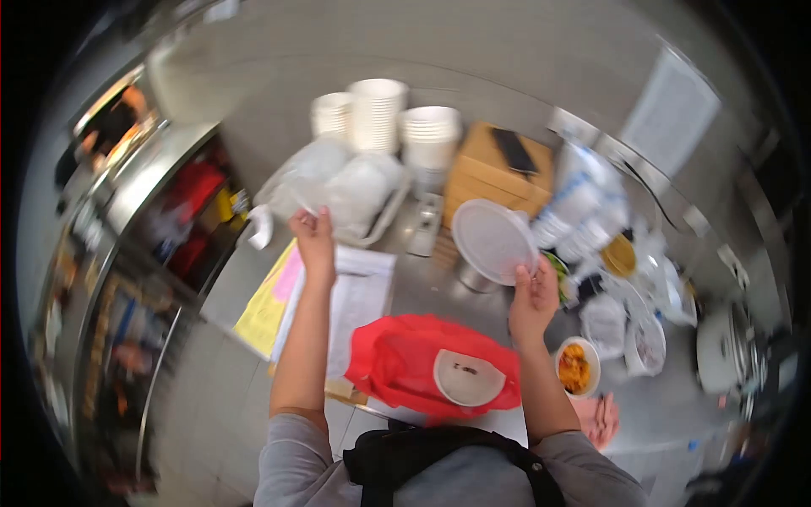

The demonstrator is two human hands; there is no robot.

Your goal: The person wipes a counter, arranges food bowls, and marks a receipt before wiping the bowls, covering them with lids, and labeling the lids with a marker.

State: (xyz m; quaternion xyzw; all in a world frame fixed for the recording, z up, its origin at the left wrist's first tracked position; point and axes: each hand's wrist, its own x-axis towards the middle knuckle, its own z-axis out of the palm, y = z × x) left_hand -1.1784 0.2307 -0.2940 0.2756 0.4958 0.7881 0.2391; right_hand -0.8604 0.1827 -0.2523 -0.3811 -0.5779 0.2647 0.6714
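My right hand [535,291] pinches the rim of a round translucent plastic lid [492,240], held up over the counter. My left hand [314,237] is raised in front of a plastic basket [390,213] with clear plastic items [365,188] in it. Its fingers are pinched together, and I cannot make out what is between them. Close to my body lies a red bag [390,355], with a white bowl [470,378] on or in it. Beside my right forearm stands a white bowl of orange food [576,369].
Stacked white containers [378,114] stand at the back, beside a cardboard box [490,182] with a black phone [514,152]. Papers [359,291] lie at left. Wrapped plastic stock [587,198] and a pot [722,351] stand at right. Another person [110,127] is at far left.
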